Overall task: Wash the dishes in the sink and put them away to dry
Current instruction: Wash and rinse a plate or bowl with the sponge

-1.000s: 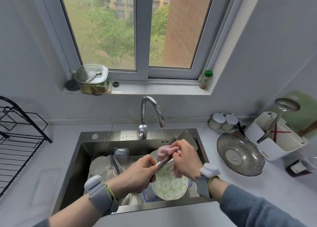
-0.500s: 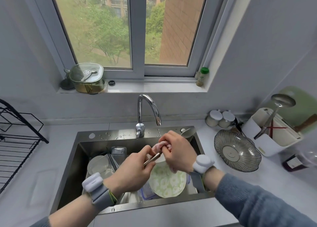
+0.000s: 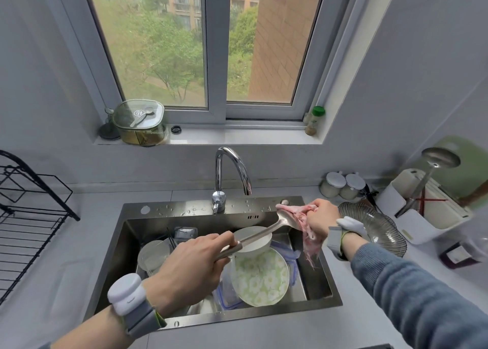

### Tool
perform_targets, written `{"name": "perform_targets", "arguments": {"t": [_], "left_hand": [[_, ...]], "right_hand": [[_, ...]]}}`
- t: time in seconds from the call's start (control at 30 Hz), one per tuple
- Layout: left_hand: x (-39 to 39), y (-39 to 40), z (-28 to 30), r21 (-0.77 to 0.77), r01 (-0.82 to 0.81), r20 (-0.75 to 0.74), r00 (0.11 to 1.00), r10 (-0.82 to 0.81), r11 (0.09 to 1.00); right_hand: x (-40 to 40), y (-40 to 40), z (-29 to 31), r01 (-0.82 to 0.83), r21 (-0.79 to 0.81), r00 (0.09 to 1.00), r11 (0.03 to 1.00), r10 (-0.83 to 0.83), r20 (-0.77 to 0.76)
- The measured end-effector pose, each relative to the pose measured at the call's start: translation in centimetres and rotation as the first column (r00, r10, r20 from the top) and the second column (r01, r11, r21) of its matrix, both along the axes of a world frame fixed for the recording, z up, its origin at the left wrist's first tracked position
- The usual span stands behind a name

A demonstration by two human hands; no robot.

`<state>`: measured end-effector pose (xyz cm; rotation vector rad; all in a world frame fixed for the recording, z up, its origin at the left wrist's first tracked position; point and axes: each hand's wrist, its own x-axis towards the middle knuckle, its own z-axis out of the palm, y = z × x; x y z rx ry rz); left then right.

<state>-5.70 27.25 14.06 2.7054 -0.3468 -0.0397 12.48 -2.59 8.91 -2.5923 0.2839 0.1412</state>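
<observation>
Left hand (image 3: 195, 265) grips the handle of a long steel spoon (image 3: 260, 234) held over the steel sink (image 3: 320, 285), right hand (image 3: 320, 220) clutching a pink rag (image 3: 301, 218) against its bowl — a wet handle risks slipping onto the green floral plate (image 3: 261, 277) below.

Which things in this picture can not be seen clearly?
Head view only:
- Bowl of the long steel spoon: partly wrapped by the pink cloth that the right hand grips.
- Clear plastic container in the steel sink: mostly covered by the green flowered plate and the left hand.
- Black wire rack: cut by the left edge.
</observation>
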Motion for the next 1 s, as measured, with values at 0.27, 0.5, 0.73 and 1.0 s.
{"name": "perform_targets", "arguments": {"t": [0.27,0.5,0.73,1.0], "left_hand": [[0.1,0.1,-0.7,0.056,-0.009,-0.01,1.0,0.009,0.998],[0.9,-1.5,-0.8,-0.027,-0.087,-0.046,0.995,0.085,0.996],[1.6,-0.8,-1.1,-0.35,-0.307,-0.354,0.918,0.178,0.885],[1.3,-1.4,0.6,-0.567,-0.626,-0.744,0.668,-0.008,0.536]], "right_hand": [[-2.9,2.8,-0.4,-0.164,0.092,0.985,0.982,0.168,-0.028],[-9.4,10.6,2.1,-0.505,0.097,0.856,0.858,0.483,0.185],[-11.5,11.0,0.6,-0.597,0.144,0.763,0.789,0.503,0.407],[-5.8,6.1,-0.9,-0.447,-0.021,0.821,0.895,0.419,0.387]]}}
